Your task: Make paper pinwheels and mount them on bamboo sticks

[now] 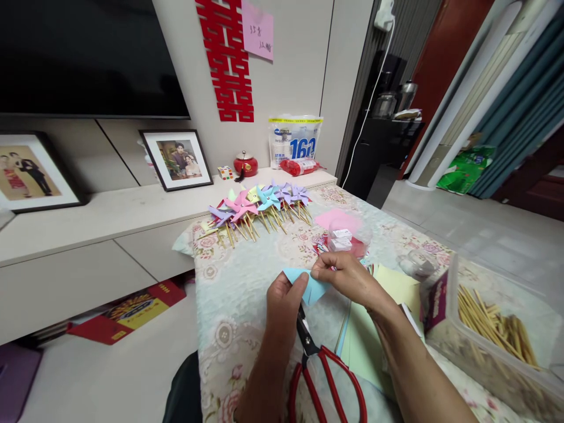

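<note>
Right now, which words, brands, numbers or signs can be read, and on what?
"160": plastic bag, smaller print unclear
"35": pink note, other handwriting unclear
"囍": red paper cutout
Too small or blurred: red packet, white boxes, purple label, green package, red jar, red-and-yellow item

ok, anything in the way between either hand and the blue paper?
Nothing visible. The left hand and right hand both have fingers on the blue paper. Closest clutter is the red-handled scissors, on the wearer's side of the paper; their tips are hidden, but they aren't between hand and paper.
</note>
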Demonstrator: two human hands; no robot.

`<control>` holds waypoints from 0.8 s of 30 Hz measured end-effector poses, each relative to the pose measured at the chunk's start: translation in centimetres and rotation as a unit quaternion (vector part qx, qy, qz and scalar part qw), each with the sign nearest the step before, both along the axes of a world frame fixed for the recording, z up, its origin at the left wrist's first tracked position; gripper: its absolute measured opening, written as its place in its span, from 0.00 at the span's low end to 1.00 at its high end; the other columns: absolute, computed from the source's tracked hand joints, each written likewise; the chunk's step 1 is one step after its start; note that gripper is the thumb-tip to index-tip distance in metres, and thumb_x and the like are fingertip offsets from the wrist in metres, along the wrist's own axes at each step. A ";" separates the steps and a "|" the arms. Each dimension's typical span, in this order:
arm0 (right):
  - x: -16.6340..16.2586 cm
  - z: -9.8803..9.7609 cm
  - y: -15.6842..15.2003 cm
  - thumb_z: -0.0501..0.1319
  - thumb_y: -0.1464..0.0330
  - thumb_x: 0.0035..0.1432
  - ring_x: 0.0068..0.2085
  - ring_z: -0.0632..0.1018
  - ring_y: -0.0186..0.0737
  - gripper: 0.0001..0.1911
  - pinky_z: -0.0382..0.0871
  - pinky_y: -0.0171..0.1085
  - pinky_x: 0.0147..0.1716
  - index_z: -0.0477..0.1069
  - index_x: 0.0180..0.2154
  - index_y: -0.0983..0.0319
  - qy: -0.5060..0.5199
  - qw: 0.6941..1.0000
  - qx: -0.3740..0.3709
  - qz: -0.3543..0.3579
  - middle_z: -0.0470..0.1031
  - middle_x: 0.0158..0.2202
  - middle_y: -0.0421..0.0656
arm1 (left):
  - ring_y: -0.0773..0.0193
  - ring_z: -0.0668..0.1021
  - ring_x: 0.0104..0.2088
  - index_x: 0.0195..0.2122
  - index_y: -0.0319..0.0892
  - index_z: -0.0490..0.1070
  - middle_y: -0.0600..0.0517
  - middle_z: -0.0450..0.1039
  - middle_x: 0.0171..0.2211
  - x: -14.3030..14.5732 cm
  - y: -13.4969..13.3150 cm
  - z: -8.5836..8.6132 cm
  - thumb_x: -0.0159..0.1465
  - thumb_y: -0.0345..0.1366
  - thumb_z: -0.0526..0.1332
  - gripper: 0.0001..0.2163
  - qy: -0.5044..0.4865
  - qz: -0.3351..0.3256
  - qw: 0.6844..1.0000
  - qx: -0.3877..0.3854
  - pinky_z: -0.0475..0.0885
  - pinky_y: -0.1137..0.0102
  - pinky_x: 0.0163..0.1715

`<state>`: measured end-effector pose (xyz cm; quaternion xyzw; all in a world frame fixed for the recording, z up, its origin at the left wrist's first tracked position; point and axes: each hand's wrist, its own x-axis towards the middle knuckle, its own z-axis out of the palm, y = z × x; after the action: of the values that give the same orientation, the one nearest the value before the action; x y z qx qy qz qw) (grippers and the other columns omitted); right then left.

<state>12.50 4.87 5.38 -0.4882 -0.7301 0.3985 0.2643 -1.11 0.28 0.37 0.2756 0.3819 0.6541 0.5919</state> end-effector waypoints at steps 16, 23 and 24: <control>1.1 0.5 -0.3 0.65 0.70 0.55 0.36 0.74 0.39 0.09 0.66 0.36 0.37 0.78 0.40 0.60 0.064 0.994 0.011 0.087 0.75 0.32 0.39 | 0.53 0.78 0.33 0.32 0.44 0.78 0.46 0.78 0.30 -0.7 -0.4 0.9 0.53 0.44 0.68 0.11 -0.046 -0.105 0.992 -0.045 0.72 0.63 0.30; 1.0 0.6 -0.6 0.64 0.71 0.58 0.37 0.76 0.39 0.12 0.67 0.37 0.39 0.79 0.44 0.58 0.043 0.990 0.051 0.123 0.78 0.36 0.40 | 0.61 0.74 0.28 0.33 0.43 0.78 0.49 0.75 0.29 -1.1 -0.3 0.2 0.53 0.42 0.69 0.10 -0.063 -0.141 0.986 -0.057 0.66 0.70 0.26; 1.0 0.7 -0.6 0.64 0.71 0.59 0.37 0.76 0.39 0.11 0.67 0.37 0.39 0.80 0.44 0.58 0.038 0.990 0.058 0.126 0.79 0.36 0.40 | 0.63 0.72 0.26 0.32 0.43 0.78 0.50 0.75 0.29 -1.1 -0.4 0.2 0.53 0.41 0.70 0.10 -0.066 -0.144 0.985 -0.066 0.65 0.71 0.25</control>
<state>13.47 4.23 6.05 -0.3604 -0.7974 0.4038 0.2669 -2.25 -0.10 0.56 0.2444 0.3410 0.5524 0.7203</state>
